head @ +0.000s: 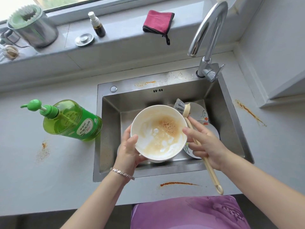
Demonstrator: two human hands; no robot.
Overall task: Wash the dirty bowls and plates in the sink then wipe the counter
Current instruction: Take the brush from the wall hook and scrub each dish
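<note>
**At the sink: bowl scrub under way, plates and counter pending**

On the near edge of the counter (66, 171), noted a thin orange-brown streak (178, 183), dry-looking, with powdery smears of the same colour farther left and right. Above the sink (231, 113), found the white bowl (159, 132) held up and tipped toward the camera, gripped by the left hand (130, 151): thumb hooked over the rim, fingers curled beneath. Inside, brownish foam and pale suds over glossy glazed ceramic; residue not yet cleared. Found the right hand (206, 146) wrapped round the pale handle of the dish brush (211, 172), thumb tip at the bowl's rim, grey bristle head lying outside the bowl past its far edge.

Judged as mid-scrub of the bowl. Recommend bringing the bristles inside, working in circles from centre to rim, keeping the bowl low over the basin to contain drips, holding firm against the slippery glaze, then rinsing.

Below and behind the bowl, at least two flat round plates (198, 111) with small painted motifs, lying in the square-cornered stainless steel basin, apparently unwashed. Left of the sink, a translucent green pump bottle of detergent (74, 121) standing on the counter. Farther back, a curved chrome faucet (209, 30), no water visible at the spout. On the sill, a folded pink cloth (158, 21), soft and napped, likely suited to the counter wipe.
</note>
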